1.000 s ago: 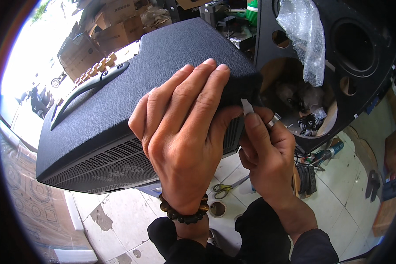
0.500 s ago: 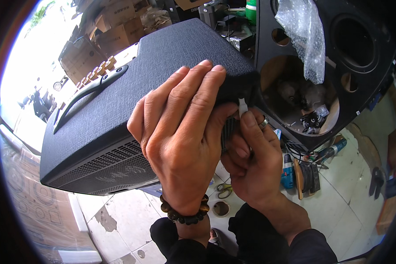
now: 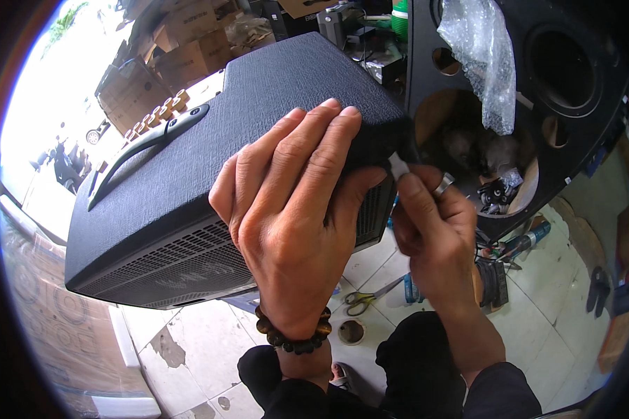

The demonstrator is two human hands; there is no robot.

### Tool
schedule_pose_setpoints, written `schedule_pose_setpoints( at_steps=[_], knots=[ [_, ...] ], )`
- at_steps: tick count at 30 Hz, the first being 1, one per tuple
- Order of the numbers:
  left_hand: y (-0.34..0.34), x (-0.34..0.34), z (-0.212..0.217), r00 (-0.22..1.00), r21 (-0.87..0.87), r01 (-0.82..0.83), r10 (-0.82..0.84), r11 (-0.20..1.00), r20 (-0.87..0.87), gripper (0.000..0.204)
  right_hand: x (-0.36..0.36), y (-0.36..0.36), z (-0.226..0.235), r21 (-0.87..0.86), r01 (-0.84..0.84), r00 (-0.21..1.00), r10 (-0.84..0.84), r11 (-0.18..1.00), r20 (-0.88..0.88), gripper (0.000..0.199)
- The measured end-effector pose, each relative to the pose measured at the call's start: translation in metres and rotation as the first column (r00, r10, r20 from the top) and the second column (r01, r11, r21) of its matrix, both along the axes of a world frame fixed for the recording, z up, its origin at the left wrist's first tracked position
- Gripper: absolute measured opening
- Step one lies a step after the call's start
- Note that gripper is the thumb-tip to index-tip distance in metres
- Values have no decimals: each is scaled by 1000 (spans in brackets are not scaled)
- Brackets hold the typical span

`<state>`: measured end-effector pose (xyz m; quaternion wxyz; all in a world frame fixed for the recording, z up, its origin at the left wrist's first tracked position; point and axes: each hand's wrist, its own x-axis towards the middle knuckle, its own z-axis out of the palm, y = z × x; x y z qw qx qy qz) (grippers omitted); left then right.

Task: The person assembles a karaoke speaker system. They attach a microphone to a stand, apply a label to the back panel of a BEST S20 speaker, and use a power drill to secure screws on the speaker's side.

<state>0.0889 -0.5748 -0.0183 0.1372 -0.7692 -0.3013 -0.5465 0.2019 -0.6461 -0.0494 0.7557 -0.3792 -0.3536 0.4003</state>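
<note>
The left hand (image 3: 293, 223) lies flat over the near right corner of the speaker (image 3: 210, 174), fingers spread long across its black textured top and thumb tucked down over the edge, bracing the box. The speaker sits tilted in the middle of the view, grille (image 3: 175, 269) facing near and down, handle (image 3: 143, 150) on its far left side.

The right hand (image 3: 433, 244) is just right of that corner, fingers closed narrowly in a pinch on a small white strip (image 3: 398, 166), which stands up touching the corner of the speaker. Whether the strip is a tab of tape, a label or a bit of covering, I cannot tell; its lower end is hidden behind the fingers.

Judging by this, the work at the corner is under way and not finished: the strip is in the pinch and meets the box, neither clearly pressed flat nor clearly free. The rest of the speaker's covering looks whole and smooth on the top and left.

On the floor below lie scissors (image 3: 370, 297) and a tape roll (image 3: 351, 332). To the far right stands a larger open cabinet (image 3: 594, 160) with round cut-outs, bubble wrap (image 3: 479, 56) hanging over it.
</note>
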Motion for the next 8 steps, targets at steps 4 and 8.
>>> schedule_pose_setpoints(
  at_steps=[4,8],
  knots=[
    [3,6,-5,999,3,22,-22,1000,43,47,17,-8,21,-119,224,865,-141,967,481,21],
    [3,7,-5,998,13,17,-18,1000,57,48,37,-4,22,81,242,607,-216,967,765,22]
  ],
)
